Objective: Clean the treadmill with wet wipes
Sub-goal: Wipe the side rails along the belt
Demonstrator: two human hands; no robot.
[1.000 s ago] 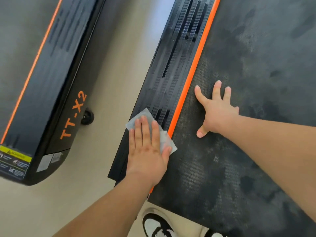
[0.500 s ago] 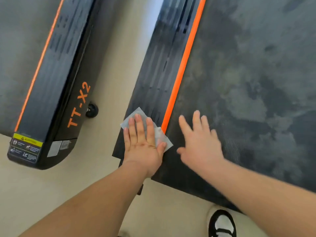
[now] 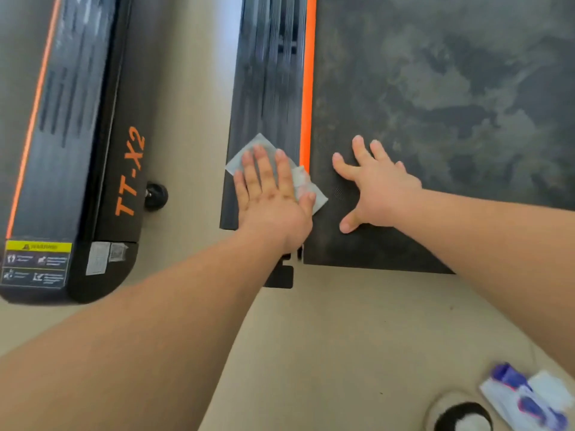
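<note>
Grey-white wet wipe (image 3: 249,152) lies flat on the black treadmill side rail (image 3: 267,73), near its rear end, pinned under your left hand (image 3: 273,197). That grip is no clasp: the fingers lie straight, pressing the cloth down. Your right hand (image 3: 382,188) rests spread and empty on the belt (image 3: 435,88), just across the orange strip (image 3: 307,73). The rail's long axis runs straight away from you, so the length probably left to wipe lies ahead of your left fingertips.

Most of my wipe (image 3: 249,152) hidden beneath my left hand (image 3: 273,197), warning label (image 3: 35,264) print too blurred to read, wipes pack (image 3: 525,399) smeared, clipped at the right edge, shoe (image 3: 460,415) cut by the bottom edge
</note>
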